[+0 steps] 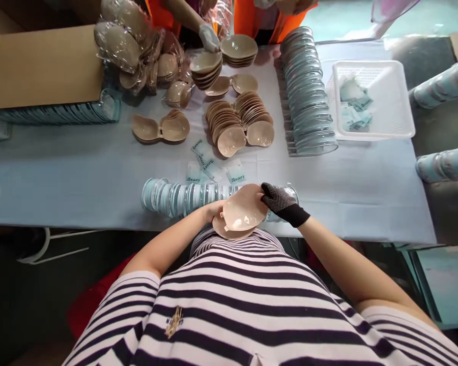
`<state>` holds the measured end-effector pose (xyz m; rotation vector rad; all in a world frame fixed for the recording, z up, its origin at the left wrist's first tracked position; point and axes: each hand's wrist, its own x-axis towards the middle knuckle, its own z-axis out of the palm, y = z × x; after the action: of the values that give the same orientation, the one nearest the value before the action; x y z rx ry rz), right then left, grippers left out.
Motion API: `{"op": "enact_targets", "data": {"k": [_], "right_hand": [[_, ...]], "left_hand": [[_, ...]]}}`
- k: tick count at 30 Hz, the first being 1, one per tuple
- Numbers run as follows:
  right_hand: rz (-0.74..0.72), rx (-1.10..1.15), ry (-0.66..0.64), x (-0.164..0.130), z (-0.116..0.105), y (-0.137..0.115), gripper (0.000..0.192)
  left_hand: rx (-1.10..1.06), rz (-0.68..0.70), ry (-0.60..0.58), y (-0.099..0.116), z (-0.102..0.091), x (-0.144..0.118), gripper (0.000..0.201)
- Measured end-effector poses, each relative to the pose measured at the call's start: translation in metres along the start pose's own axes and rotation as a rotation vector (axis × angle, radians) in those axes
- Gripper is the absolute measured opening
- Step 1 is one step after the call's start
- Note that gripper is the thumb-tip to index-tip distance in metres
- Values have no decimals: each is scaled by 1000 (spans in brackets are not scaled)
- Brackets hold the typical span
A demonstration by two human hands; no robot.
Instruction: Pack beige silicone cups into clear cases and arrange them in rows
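Observation:
A beige stick-on bra (244, 208) with shiny cups is held at the table's front edge, close to my body. My right hand (278, 197), in a black dotted glove, pinches the upper right rim of a cup. At the left rim is my bare left hand (214, 209), its fingers mostly hidden behind the cups. A small clasp shows at the cup's lower left. Just behind the hands lies a row of clear round cases (183, 197) with pale blue inside. Several printed sachets (213, 168) are scattered beyond it.
Nested bra cups (238, 122) and a smaller stack (160, 128) lie mid-table. Bagged cups (137, 51) and a cardboard box (46, 66) stand back left. Stacked cases (309, 96) and a white basket (399, 101) stand right. Across the table, a co-worker's gloved hand (209, 38) touches cups.

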<state>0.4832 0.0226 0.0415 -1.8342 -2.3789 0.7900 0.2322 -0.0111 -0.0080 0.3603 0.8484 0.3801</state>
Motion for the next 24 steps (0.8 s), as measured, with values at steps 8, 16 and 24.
{"op": "enact_targets", "data": {"k": [8,16,24], "right_hand": [[-50,-51,-125,33,1,-28,34],[-160,-158,-202,161,34,-15,53],[-51,-382,-419,209,77,-24,43]], "left_hand": [[-30,-16,22,14,3,21,62],[-171,130,242,9,-22,18,53],[-550,100,138,25,-29,24,83]]}}
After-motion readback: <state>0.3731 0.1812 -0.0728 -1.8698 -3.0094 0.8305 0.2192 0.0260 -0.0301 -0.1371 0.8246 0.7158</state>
